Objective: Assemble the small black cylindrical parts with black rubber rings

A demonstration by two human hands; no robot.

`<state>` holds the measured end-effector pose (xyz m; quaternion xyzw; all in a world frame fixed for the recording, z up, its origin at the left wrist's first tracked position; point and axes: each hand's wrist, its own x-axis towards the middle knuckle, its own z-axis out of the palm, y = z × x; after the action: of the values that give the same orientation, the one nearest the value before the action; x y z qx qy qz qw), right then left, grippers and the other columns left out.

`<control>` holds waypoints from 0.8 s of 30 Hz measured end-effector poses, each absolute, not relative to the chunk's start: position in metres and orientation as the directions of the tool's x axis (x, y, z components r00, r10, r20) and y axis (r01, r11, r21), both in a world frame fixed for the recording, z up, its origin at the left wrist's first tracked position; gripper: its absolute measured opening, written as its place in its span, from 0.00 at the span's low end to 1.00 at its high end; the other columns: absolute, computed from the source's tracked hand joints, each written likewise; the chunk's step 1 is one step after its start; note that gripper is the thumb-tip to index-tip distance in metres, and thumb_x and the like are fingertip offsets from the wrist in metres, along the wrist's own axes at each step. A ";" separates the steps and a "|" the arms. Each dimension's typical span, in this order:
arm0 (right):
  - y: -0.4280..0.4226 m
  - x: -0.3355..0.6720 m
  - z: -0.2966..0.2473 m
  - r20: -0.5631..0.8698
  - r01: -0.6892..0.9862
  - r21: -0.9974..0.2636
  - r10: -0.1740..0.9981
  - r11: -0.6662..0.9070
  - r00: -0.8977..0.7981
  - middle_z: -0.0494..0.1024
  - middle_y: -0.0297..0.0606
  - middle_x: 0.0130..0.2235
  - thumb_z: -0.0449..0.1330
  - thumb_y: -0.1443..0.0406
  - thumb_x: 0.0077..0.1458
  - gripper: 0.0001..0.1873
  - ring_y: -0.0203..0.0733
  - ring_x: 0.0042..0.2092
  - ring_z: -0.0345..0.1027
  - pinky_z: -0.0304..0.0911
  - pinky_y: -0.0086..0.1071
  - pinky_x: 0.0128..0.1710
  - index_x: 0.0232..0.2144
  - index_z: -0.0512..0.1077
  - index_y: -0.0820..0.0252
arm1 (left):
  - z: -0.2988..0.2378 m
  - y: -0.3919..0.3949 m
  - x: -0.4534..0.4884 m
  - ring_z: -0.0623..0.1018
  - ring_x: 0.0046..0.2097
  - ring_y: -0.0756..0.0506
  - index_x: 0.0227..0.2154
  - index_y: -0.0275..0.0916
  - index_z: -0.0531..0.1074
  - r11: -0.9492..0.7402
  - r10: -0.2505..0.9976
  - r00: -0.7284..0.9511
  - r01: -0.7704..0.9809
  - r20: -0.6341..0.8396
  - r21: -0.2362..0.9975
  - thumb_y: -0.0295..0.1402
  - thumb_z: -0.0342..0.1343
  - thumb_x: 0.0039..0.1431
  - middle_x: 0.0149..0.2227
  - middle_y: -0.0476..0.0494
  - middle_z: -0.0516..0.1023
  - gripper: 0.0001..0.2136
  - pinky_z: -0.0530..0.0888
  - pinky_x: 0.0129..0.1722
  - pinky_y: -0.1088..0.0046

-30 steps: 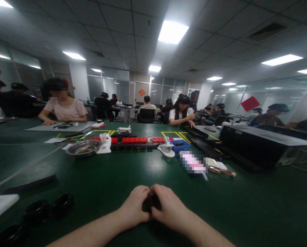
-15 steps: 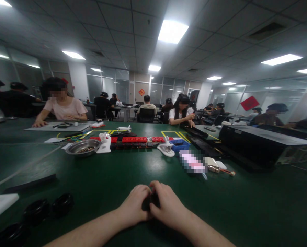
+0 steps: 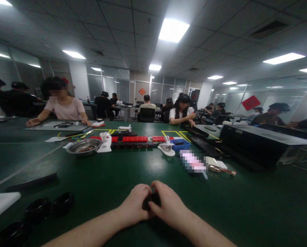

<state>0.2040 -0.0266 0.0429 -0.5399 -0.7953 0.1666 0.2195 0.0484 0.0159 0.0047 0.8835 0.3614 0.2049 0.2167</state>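
My left hand (image 3: 135, 203) and my right hand (image 3: 170, 203) meet at the front middle of the green table (image 3: 104, 185). Both have bent fingers closed around a small black piece (image 3: 155, 198), mostly covered by them, so its kind is unclear. It looks dark and rounded where it shows between thumbs and fingers. To the left, glossy black rings lie on the tabletop: one ring (image 3: 63, 202), a second ring (image 3: 37, 209) and a third ring (image 3: 13, 235) nearest me.
A black strip (image 3: 32, 181) and a white slab (image 3: 2, 205) lie left. Further back stand a metal bowl (image 3: 83, 147), white stands (image 3: 105, 142), red power strips (image 3: 135, 139), a blue basket (image 3: 180, 144) and a large black case (image 3: 253, 144). Co-workers sit across the table.
My hands stay almost in place, with the black piece showing slightly more between them. The co-worker at the left has shifted both arms outward over the grey mat.
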 end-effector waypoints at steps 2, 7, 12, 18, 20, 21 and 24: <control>-0.029 0.204 0.044 0.185 0.764 -0.499 0.911 0.410 -0.369 0.70 0.38 0.39 0.55 0.72 0.42 0.18 0.42 0.42 0.63 0.58 0.32 0.41 0.39 0.63 0.59 | 0.005 0.016 0.048 0.68 0.44 0.40 0.36 0.42 0.67 -0.649 0.721 0.663 0.546 0.201 0.529 0.34 0.60 0.41 0.41 0.45 0.70 0.17 0.65 0.45 0.64; -0.029 0.204 0.045 0.232 0.779 -0.509 0.930 0.367 -0.287 0.69 0.40 0.41 0.57 0.67 0.44 0.18 0.44 0.44 0.62 0.57 0.34 0.44 0.41 0.63 0.60 | 0.002 0.017 0.047 0.68 0.43 0.41 0.33 0.40 0.67 -0.651 0.726 0.654 0.552 0.214 0.522 0.34 0.61 0.41 0.40 0.45 0.69 0.14 0.66 0.43 0.65; -0.026 0.202 0.042 0.199 0.813 -0.519 0.962 0.265 -0.187 0.70 0.41 0.38 0.59 0.59 0.46 0.21 0.46 0.42 0.64 0.58 0.35 0.40 0.42 0.63 0.60 | 0.002 0.016 0.047 0.68 0.42 0.42 0.32 0.41 0.67 -0.651 0.727 0.653 0.552 0.215 0.521 0.36 0.61 0.42 0.39 0.47 0.69 0.13 0.66 0.43 0.66; -0.029 0.200 0.041 0.216 0.765 -0.478 0.902 0.432 -0.375 0.70 0.38 0.38 0.54 0.72 0.43 0.16 0.42 0.40 0.63 0.57 0.32 0.40 0.37 0.64 0.59 | 0.005 0.016 0.048 0.68 0.43 0.41 0.35 0.42 0.68 -0.651 0.722 0.663 0.554 0.198 0.518 0.34 0.60 0.42 0.40 0.46 0.70 0.15 0.66 0.44 0.65; -0.031 0.201 0.042 0.238 0.747 -0.493 0.895 0.446 -0.378 0.70 0.38 0.39 0.53 0.73 0.41 0.19 0.42 0.41 0.63 0.57 0.32 0.43 0.40 0.63 0.59 | 0.004 0.017 0.047 0.68 0.43 0.41 0.34 0.42 0.68 -0.653 0.720 0.665 0.554 0.198 0.516 0.35 0.60 0.42 0.40 0.46 0.70 0.14 0.66 0.44 0.65; -0.031 0.201 0.042 0.252 0.747 -0.502 0.900 0.437 -0.357 0.70 0.38 0.40 0.54 0.72 0.42 0.20 0.42 0.42 0.62 0.57 0.33 0.43 0.41 0.63 0.59 | 0.003 0.017 0.047 0.68 0.43 0.41 0.34 0.41 0.68 -0.653 0.721 0.663 0.554 0.201 0.516 0.35 0.60 0.42 0.40 0.46 0.69 0.14 0.66 0.44 0.65; -0.030 0.202 0.042 0.270 0.767 -0.526 0.928 0.367 -0.259 0.69 0.41 0.41 0.58 0.66 0.44 0.20 0.45 0.44 0.62 0.57 0.35 0.44 0.42 0.63 0.61 | 0.001 0.018 0.048 0.68 0.41 0.42 0.32 0.40 0.67 -0.653 0.724 0.657 0.553 0.211 0.517 0.35 0.61 0.41 0.38 0.47 0.69 0.13 0.66 0.42 0.66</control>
<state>0.2015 -0.0301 0.0422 -0.5433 -0.7797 0.1460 0.2749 0.0477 0.0177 0.0015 0.8859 0.3605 0.2041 0.2086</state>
